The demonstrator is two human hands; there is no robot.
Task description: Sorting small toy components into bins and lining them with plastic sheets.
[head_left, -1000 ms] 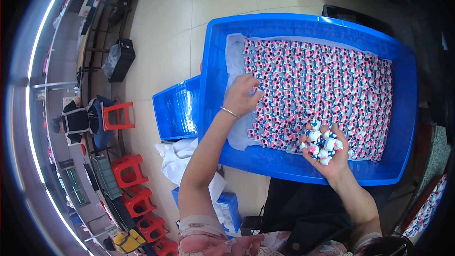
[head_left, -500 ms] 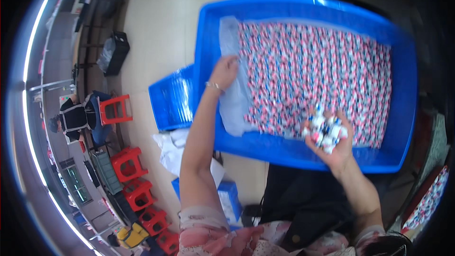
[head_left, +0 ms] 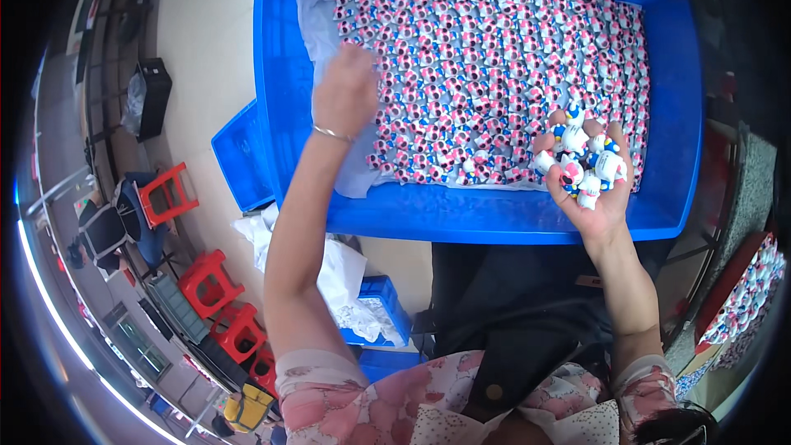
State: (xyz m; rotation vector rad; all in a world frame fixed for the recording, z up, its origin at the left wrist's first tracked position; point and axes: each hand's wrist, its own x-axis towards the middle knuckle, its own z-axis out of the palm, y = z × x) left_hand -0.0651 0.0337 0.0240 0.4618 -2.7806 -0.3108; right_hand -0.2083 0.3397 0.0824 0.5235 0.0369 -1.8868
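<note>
Figurines (head_left: 574,139) above blue bin (head_left: 486,220)
My right hand (head_left: 604,213) curls its fingers around several; I cannot tell if my left hand (head_left: 346,92) grips any.

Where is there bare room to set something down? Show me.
Bare floor lies between the black crate and the large blue bin. Inside the bin, a narrow strip of white liner shows left of the figurine rows, partly hidden by the left hand. The rows are crowded, and the right hand holds loose figurines above their front right.
</note>
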